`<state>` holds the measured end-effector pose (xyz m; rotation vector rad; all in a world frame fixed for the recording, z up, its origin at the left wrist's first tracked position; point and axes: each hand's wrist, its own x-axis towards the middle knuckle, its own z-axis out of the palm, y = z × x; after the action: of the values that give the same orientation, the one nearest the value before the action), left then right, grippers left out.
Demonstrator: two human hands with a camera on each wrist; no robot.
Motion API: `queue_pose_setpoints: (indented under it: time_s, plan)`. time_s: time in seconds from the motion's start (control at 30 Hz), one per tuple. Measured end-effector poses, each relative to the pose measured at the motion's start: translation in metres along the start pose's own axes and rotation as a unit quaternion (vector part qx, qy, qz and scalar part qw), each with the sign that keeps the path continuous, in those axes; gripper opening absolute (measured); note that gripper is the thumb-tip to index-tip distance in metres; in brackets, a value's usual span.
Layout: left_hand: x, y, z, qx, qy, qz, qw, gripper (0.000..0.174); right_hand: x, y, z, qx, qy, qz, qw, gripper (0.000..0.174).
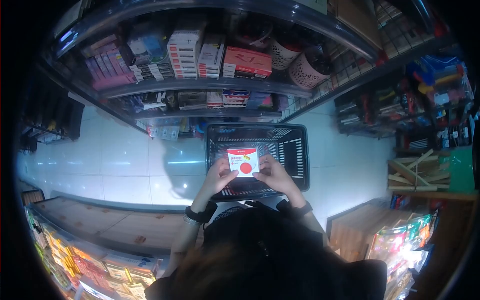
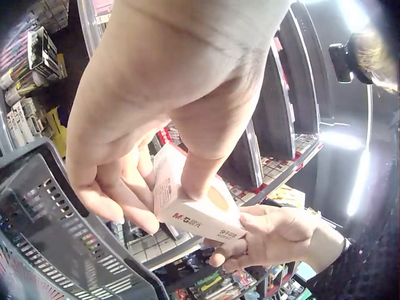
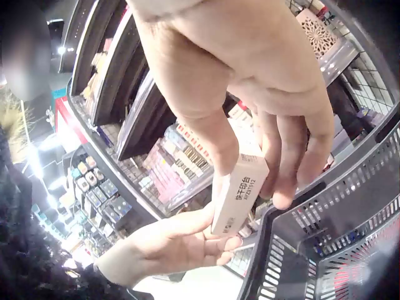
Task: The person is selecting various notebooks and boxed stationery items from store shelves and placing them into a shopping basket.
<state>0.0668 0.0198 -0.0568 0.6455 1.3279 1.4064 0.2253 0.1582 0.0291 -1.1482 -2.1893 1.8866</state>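
A small white and red ink pad box (image 1: 243,162) is held upright between both hands, its printed front turned up toward the head camera. My left hand (image 1: 218,177) grips its left side, thumb on the front face and fingers behind. On the opposite side my right hand (image 1: 276,175) pinches it the same way. In the left wrist view the box (image 2: 200,219) shows a lettered edge under the thumb. The right wrist view shows another printed edge of the box (image 3: 240,197). Below the hands is a dark plastic shopping basket (image 1: 295,160) with slotted walls.
Ahead stands a shelf with stacked white boxes (image 1: 184,52), a red carton (image 1: 247,61) and a pink perforated basket (image 1: 306,71). Tiled floor (image 1: 125,165) lies around the basket. Behind me are a wooden counter (image 1: 95,222) and bagged goods (image 1: 400,245). Wooden slats (image 1: 412,170) stand at right.
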Motion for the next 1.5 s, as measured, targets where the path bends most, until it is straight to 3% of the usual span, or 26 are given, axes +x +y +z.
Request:
queue_pose_setpoints:
  time_s: [0.27,0.43,0.57,0.63,0.7,0.83,0.93,1.03,1.13,1.23,1.3,1.37,1.5]
  plan:
    - [-0.028,0.016,-0.005,0.003,0.053,0.001,0.999,0.035,0.004,0.006,0.008,-0.017,-0.076,-0.046,0.996,0.033]
    - [-0.017,-0.007,0.043,0.01,0.113,0.031,0.993,0.035,-0.001,0.028,-0.026,-0.037,-0.059,-0.056,0.996,0.03]
    - [-0.008,-0.014,0.099,0.072,0.14,0.013,0.987,0.035,-0.018,0.061,-0.066,-0.038,-0.04,-0.055,0.997,0.04]
    - [-0.008,-0.008,0.131,0.074,0.143,-0.009,0.987,0.036,-0.03,0.076,-0.093,0.017,-0.069,-0.052,0.996,0.049]
    - [0.0,-0.024,0.156,0.12,0.167,0.024,0.978,0.038,-0.038,0.09,-0.118,0.105,-0.091,-0.063,0.988,0.054]
    - [0.007,0.024,0.196,0.073,0.167,0.077,0.98,0.04,-0.057,0.068,-0.155,0.214,-0.087,-0.156,0.96,0.066]
    - [0.005,0.089,0.219,0.056,0.175,0.161,0.97,0.044,-0.055,0.046,-0.175,0.158,-0.08,-0.242,0.954,0.054]
    - [0.008,0.148,0.223,0.144,0.133,0.19,0.962,0.048,-0.069,-0.003,-0.199,0.083,-0.053,-0.324,0.941,0.048]
    - [0.013,0.194,0.235,0.196,0.126,0.267,0.935,0.048,-0.073,-0.036,-0.224,-0.005,-0.024,-0.364,0.931,0.053]
    - [0.013,0.238,0.255,0.251,0.141,0.339,0.896,0.052,-0.067,-0.062,-0.246,-0.031,0.023,-0.493,0.869,0.054]
    - [0.002,0.277,0.275,0.338,0.161,0.39,0.842,0.056,-0.074,-0.089,-0.259,0.015,0.06,-0.511,0.857,0.053]
    - [0.002,0.302,0.283,0.336,0.153,0.425,0.827,0.059,-0.087,-0.12,-0.273,-0.031,0.112,-0.577,0.808,0.054]
    - [0.0,0.351,0.287,0.397,0.145,0.466,0.777,0.063,-0.1,-0.168,-0.293,-0.05,0.132,-0.611,0.779,0.053]
